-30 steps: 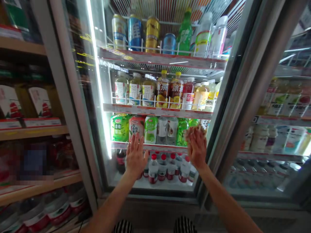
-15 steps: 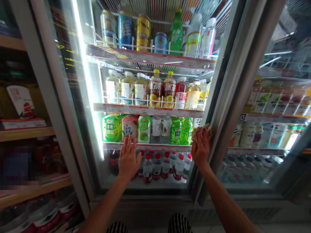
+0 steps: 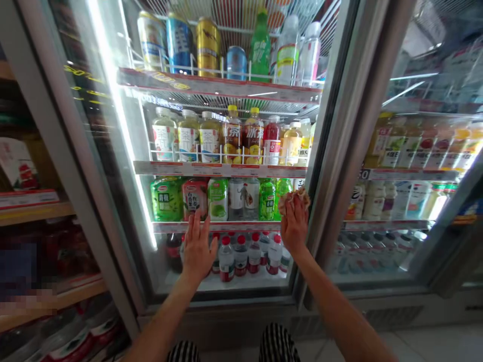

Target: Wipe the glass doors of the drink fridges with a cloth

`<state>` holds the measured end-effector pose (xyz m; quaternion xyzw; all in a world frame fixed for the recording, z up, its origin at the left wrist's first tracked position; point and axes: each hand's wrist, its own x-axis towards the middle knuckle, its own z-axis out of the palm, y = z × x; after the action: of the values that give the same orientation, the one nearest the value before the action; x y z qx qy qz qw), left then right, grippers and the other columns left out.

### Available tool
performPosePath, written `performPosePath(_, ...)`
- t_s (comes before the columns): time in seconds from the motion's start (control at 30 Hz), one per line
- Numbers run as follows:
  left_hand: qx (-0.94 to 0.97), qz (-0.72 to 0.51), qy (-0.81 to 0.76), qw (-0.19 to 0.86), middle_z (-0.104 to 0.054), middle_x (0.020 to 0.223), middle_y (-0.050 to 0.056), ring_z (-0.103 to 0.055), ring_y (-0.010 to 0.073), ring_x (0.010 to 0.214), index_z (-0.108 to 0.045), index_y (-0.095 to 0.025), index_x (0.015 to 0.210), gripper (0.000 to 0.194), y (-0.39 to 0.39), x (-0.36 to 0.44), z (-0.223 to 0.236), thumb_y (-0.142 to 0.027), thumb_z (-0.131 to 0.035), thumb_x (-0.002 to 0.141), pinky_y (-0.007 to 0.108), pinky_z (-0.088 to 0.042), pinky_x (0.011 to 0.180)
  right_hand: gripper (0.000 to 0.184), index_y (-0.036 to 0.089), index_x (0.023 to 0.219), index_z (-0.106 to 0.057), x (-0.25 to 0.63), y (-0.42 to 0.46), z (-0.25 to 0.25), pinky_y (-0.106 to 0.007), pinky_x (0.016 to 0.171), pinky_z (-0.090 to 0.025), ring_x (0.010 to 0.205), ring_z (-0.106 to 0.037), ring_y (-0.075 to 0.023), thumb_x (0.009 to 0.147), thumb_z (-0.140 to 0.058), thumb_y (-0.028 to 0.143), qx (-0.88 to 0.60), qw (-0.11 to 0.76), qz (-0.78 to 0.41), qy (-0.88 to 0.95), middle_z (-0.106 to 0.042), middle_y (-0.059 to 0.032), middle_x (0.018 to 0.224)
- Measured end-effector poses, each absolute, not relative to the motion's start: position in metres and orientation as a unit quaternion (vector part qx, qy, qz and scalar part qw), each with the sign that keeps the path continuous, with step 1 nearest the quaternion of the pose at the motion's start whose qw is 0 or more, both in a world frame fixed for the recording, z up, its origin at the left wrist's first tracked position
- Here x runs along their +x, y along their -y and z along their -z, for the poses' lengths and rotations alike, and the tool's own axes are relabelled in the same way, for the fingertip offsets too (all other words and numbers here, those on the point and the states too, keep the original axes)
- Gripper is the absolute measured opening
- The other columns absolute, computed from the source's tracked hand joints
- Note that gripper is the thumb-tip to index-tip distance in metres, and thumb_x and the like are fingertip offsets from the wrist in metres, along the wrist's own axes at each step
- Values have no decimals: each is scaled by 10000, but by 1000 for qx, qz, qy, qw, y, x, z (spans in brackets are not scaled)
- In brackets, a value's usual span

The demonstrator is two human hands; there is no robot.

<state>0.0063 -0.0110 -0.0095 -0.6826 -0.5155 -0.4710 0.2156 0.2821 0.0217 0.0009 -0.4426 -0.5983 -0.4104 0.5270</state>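
Note:
A glass cooler door point(image 3: 124, 151) stands in front of me. My left hand point(image 3: 196, 247) lies flat against the glass with its fingers stretched out, in front of the red-capped bottles on the bottom shelf. My right hand point(image 3: 293, 226) presses a crumpled brownish cloth point(image 3: 292, 197) on the glass close to the door's right frame point(image 3: 332, 125), level with the green bottles point(image 3: 267, 199).
Behind the glass, wire shelves hold cans point(image 3: 180, 42), tea bottles point(image 3: 188, 138) and small water bottles point(image 3: 241, 256). A second cooler door point(image 3: 407, 166) is to the right. Wooden shelves with goods point(image 3: 22, 206) stand at the left. My striped knees point(image 3: 277, 347) show below.
The view has drifted right. My right hand with the cloth slid right to the door frame, then back left a little. The left hand stayed flat on the glass.

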Motion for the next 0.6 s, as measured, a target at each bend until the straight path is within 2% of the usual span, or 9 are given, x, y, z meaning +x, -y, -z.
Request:
performPosePath(0.07,-687,464,515,218,-151,1487,81,-143,279,1360,-193,-246,1392,638,12,6,13,-243,-466,815,493,-287,1057,622,275,1405,-179,269,-21,1,-530,1029,-320,1341,-223,-266,836,-399,151,-432,513,410,618,-243,-78,1459)
performPosePath(0.2,-690,445,526,219,-181,1477,96,-154,266,1358,-226,-219,1383,605,16,2,30,-241,-447,820,487,-265,1067,603,259,1380,-273,249,-12,49,-473,1040,-342,1334,-253,-233,816,-428,111,-390,416,405,715,-404,-68,1382)
performPosePath(0.27,-689,436,537,215,-194,1472,110,-146,268,1359,-256,-195,1374,585,17,1,41,-246,-442,822,489,-250,1072,584,266,1366,-305,246,-9,59,-464,1046,-335,1328,-272,-224,816,-426,110,-382,390,402,735,-433,-58,1364)
performPosePath(0.43,-689,428,541,225,-197,1468,126,-137,269,1361,-284,-166,1363,574,17,-2,55,-247,-446,818,494,-234,1074,605,258,1396,-226,231,-16,31,-531,1048,-281,1352,-201,-258,833,-417,143,-436,474,393,656,-322,-89,1427)
performPosePath(0.5,-689,426,537,235,-215,1463,120,-153,264,1358,-300,-174,1355,564,18,-5,53,-239,-448,815,494,-221,1078,601,242,1391,-245,219,-17,27,-507,1059,-276,1358,-184,-244,828,-422,129,-413,457,400,678,-363,-88,1407)
performPosePath(0.6,-698,414,526,254,-245,1454,115,-174,254,1354,-326,-173,1342,542,19,-11,43,-227,-440,814,486,-211,1081,552,230,1349,-345,201,-17,26,-456,1081,-262,1356,-197,-211,817,-433,113,-353,387,413,745,-452,-64,1351)
